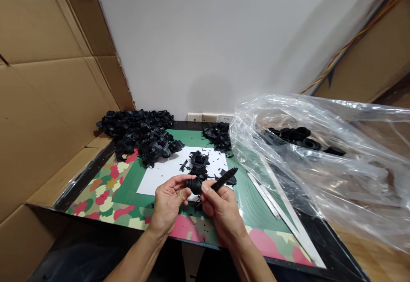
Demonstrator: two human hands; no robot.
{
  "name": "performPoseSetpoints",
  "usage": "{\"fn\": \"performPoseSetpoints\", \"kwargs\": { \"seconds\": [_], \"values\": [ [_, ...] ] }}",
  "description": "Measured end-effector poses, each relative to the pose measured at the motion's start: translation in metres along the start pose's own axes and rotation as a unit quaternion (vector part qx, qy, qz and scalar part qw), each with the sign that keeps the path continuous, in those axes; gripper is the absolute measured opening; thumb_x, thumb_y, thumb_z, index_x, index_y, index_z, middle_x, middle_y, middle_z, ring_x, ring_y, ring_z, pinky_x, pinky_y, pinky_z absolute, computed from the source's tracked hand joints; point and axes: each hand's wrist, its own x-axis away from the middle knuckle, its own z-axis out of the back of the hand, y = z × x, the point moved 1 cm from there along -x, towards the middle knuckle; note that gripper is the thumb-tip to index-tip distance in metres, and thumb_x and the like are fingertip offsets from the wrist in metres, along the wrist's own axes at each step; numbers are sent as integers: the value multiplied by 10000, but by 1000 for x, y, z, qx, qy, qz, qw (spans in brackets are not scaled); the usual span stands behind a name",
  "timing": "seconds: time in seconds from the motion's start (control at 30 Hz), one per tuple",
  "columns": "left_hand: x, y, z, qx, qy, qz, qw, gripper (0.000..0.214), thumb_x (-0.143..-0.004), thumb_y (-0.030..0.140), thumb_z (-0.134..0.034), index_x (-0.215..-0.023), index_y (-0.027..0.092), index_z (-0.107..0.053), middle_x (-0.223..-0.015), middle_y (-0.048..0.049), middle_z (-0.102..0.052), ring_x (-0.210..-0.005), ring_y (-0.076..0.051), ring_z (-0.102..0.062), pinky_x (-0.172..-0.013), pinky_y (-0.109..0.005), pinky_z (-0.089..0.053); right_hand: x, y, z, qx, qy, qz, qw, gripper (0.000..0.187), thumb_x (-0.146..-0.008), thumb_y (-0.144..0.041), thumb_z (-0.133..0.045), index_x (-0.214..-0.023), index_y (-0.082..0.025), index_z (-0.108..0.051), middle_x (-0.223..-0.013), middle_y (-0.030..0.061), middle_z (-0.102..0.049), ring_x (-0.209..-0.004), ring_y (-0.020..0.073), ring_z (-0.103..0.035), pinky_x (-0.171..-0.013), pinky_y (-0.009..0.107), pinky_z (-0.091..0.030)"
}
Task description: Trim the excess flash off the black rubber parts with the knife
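Note:
My left hand (169, 201) is closed around one side of a black ribbed rubber bellows (194, 185), pinched between thumb and fingers. A slim black-handled tool (224, 179) lies in my right hand (219, 207), its handle end pointing up and right. Its thin tip shows below the bellows, too small to tell a blade from tweezers. My right thumb and forefinger touch the right side of the bellows. Just beyond my hands, another ribbed black rubber piece (199, 161) with ragged edges lies on a white sheet (150, 179), among black scraps.
A large heap of ribbed black rubber pieces (137, 130) sits at the back left, with a smaller scrap pile (218, 136) at the back. To the right, a clear plastic bag (272, 162) holds black rubber parts. White strips (264, 194) lie on the green mat (128, 192). Cardboard (48, 103) stands left.

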Motion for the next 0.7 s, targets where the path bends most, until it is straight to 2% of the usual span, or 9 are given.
{"fn": "performPoseSetpoints", "kwargs": {
  "seconds": [0.33,0.47,0.6,0.7],
  "values": [
    [0,0,0,14,11,19,1000,363,-535,303,-870,-836,134,-759,-860,-95,-756,-468,-51,-502,-427,-161,-414,-2,2,0,-10,-10,-9,1000,317,-674,-383,-768,-628,-151,-555,-515,-58,-490,-359,19,-311,-384,184,-205],
    [-1,3,1,32,19,63,997,438,-498,372,-883,-817,111,-733,-706,-68,-732,-407,-56,-510,-375,-163,-372,-5,-1,-3,-5,-25,-24,999,340,-656,-410,-775,-619,-147,-561,-497,-66,-464,-344,16,-285,-372,190,-196],
    [-3,8,5,68,32,110,991,474,-528,479,-847,-738,87,-682,-740,-132,-736,-514,-160,-654,-356,-172,-355,-6,-6,0,3,-5,-7,1000,337,-668,-433,-770,-697,-142,-602,-555,-62,-473,-368,15,-284,-379,189,-198],
    [-4,9,8,96,51,139,984,490,-519,494,-847,-707,83,-660,-751,-160,-740,-511,-180,-669,-343,-176,-346,-4,-6,5,43,27,13,999,369,-673,-484,-757,-732,-149,-612,-509,-86,-403,-381,32,-279,-382,193,-204]
  ]
}}
